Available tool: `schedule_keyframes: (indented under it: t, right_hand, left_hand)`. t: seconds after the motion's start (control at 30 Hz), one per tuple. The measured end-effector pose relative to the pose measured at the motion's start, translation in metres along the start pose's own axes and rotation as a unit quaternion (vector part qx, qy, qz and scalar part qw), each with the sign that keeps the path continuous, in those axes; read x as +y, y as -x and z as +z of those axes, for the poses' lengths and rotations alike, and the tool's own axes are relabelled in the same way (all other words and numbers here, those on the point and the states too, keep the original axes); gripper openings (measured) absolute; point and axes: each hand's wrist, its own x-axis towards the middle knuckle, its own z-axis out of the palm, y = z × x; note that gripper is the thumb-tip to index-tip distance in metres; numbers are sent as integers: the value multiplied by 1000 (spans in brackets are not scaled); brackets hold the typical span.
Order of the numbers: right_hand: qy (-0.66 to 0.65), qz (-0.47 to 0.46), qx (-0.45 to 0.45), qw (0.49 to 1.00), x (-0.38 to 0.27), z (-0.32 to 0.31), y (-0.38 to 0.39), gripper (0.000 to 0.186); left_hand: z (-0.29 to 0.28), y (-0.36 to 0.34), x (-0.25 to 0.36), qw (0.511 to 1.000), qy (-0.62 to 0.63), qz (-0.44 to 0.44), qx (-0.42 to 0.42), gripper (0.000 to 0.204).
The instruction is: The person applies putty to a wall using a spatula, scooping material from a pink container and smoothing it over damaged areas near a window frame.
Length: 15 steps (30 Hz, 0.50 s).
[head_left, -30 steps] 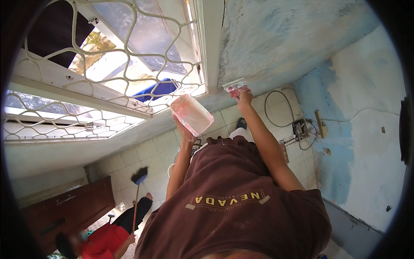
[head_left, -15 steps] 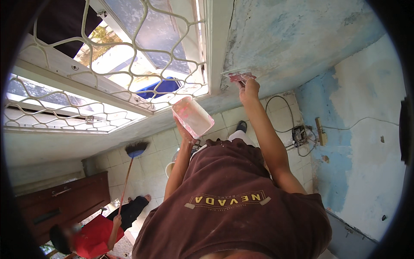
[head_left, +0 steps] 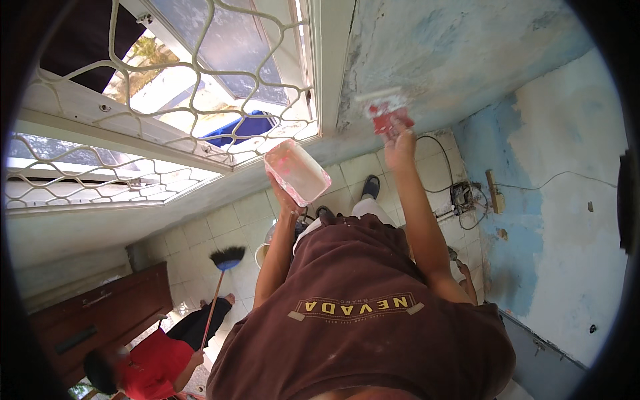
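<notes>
My left hand [head_left: 287,201] grips a white rectangular plastic tub [head_left: 301,175] from its left and underside. Pink smears mark the tub's inner wall and rim, and pale paste seems to lie inside. In my raised right hand [head_left: 400,150] is a red putty knife [head_left: 392,121], its handle mostly covered by my fingers. The knife's far edge carries whitish material and is blurred by motion. It is close to the patchy blue-grey wall [head_left: 460,53], just right of the window frame; whether it touches the wall I cannot tell.
A white window grille [head_left: 193,67] fills the upper left. At lower left a person in red [head_left: 157,363] holds a broom [head_left: 227,259]. A bucket [head_left: 262,255] stands by my left forearm. Cables and a box [head_left: 461,195] lie at right; another person's limb [head_left: 467,283] shows behind my right arm.
My right hand has moved slightly right and nearer to me, and the putty knife has turned to show more red. The broom has shifted right. Another person's limb has appeared at right.
</notes>
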Motion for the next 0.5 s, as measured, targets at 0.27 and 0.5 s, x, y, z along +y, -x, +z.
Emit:
schedule_keyframes:
  t: [0.27, 0.5]
  right_hand:
    - [57, 186, 111, 975, 172, -109, -108, 40]
    - [26, 133, 58, 989, 115, -22, -86, 43]
  left_hand:
    - [-19, 18, 8, 999, -20, 4, 28, 82]
    - [-23, 26, 18, 999, -11, 22, 35, 81]
